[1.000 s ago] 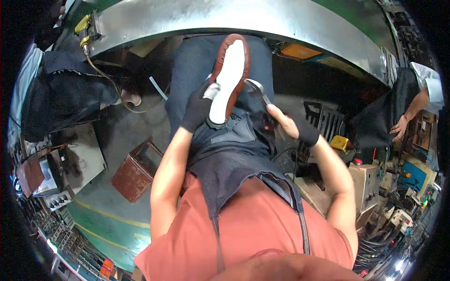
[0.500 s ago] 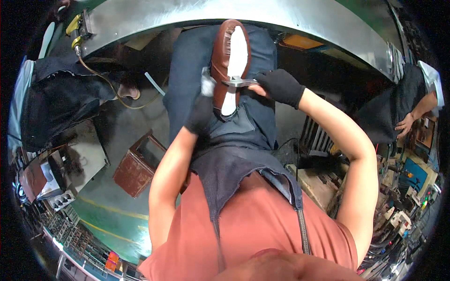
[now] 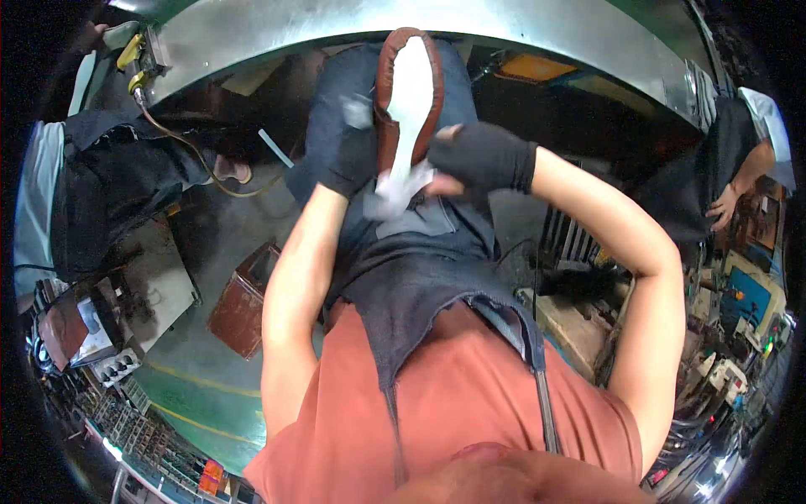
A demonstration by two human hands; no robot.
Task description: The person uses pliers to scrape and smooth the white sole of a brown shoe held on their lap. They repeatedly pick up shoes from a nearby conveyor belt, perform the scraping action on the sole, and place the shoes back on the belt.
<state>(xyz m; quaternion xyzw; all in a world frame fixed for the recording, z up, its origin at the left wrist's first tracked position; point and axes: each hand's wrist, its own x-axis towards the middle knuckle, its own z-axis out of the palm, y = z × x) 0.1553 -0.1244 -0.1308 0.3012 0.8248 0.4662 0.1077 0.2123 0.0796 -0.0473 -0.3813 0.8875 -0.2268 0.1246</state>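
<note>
A brown leather shoe (image 3: 387, 139) lies sole up across my lap, toe pointing away from me, with a white insole (image 3: 412, 80) showing inside the folded leather edge. Against its left side, my left hand (image 3: 353, 151) in a black glove with pale fingertips grips the shoe; part of its grasp is hidden. My right hand (image 3: 483, 160), also black-gloved, is closed at the heel end. From it a shiny metal hand tool (image 3: 399, 193) reaches over the heel, smeared by motion, so its jaws cannot be made out.
A metal bench edge (image 3: 403, 15) curves past the toe. A yellow tool with a hose (image 3: 130, 55) hangs at the far left. A brown box (image 3: 242, 307) stands on the floor to the left. Other people sit at either side, one with a bare hand (image 3: 723, 207) showing.
My right hand and the metal tool have moved toward me, from the shoe's waist to the heel. The shoe has turned slightly, showing more of the white insole face on.
</note>
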